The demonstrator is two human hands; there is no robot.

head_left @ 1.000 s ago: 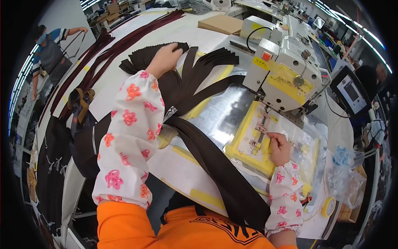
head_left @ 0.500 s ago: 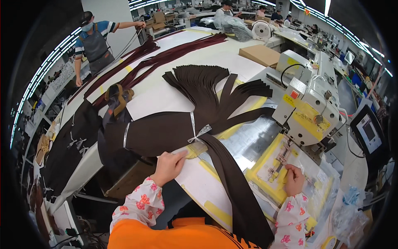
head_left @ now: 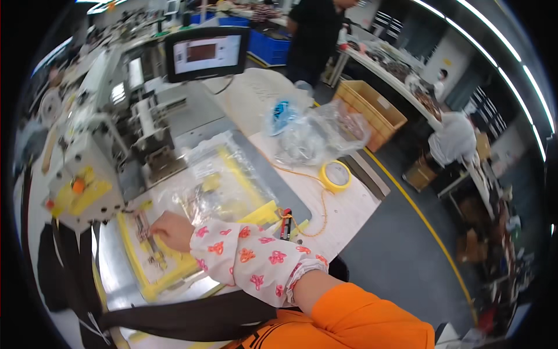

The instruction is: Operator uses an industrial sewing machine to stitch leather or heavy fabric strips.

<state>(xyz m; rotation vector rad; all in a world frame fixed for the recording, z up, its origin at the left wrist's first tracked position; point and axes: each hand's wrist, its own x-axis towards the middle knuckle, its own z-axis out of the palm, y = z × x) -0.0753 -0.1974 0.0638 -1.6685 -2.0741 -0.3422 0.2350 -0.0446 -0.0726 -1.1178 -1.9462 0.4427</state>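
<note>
My right hand (head_left: 172, 231), its arm in a white floral sleeve, rests over a clear template plate with yellow-taped edges (head_left: 135, 269). Its fingers look curled together beside a small pinkish printed piece (head_left: 141, 225) on the plate; blur hides whether they pinch anything. Just left of the plate stands the white head of a sewing machine (head_left: 87, 180). Long dark brown fabric strips (head_left: 192, 317) run across the near edge by my body. More of the bundle, with a pale tie, lies under the machine head's left side. My left hand is out of view.
On the table to the right lie clear plastic bags (head_left: 314, 139), a yellow tape roll (head_left: 335, 175), an orange cord (head_left: 324, 212) and red-handled snips (head_left: 285, 224). A monitor (head_left: 208, 55) stands behind. Beyond are a tan crate (head_left: 381, 113) and a person in black (head_left: 314, 41).
The view has swung to the right, so the machine and plate now appear farther left. My left hand and most of the strip bundle have left the picture. My right hand stays over the plate.
</note>
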